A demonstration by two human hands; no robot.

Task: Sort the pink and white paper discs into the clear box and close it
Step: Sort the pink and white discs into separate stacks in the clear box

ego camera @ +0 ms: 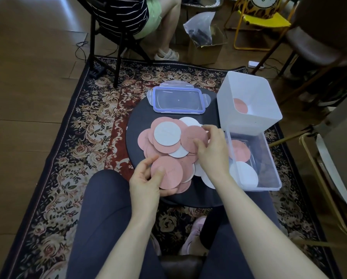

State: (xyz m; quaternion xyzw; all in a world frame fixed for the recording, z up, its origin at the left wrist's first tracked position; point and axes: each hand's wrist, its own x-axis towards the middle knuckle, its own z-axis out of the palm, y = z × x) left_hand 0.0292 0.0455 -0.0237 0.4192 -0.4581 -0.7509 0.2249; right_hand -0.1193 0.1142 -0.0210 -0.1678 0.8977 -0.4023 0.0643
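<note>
Wooden flooring is covered by a floral rug, on which a round dark table is set; bare tabletop is left along its left edge and along the near edge, between the discs and the person's knees. A tall white bin is stood at the far right edge of the table, with one pink disc seen inside it, and its near wall is just beside the clear box, which occupies the near right edge and overhangs it slightly. One pink disc and one white disc are seen lying in the clear box, which is open. The blue-rimmed lid is laid at the far edge of the table, apart from the box, with its clasps spread. A loose pile of pink and white paper discs is spread over the middle of the table, reaching close to the box wall on the right. The left hand is held at the near edge of the pile, a pink disc being pinched between its thumb on top and curled fingers beneath. The right hand is placed over the right side of the pile, its thumb and bent fingers closed on the edge of another pink disc.
</note>
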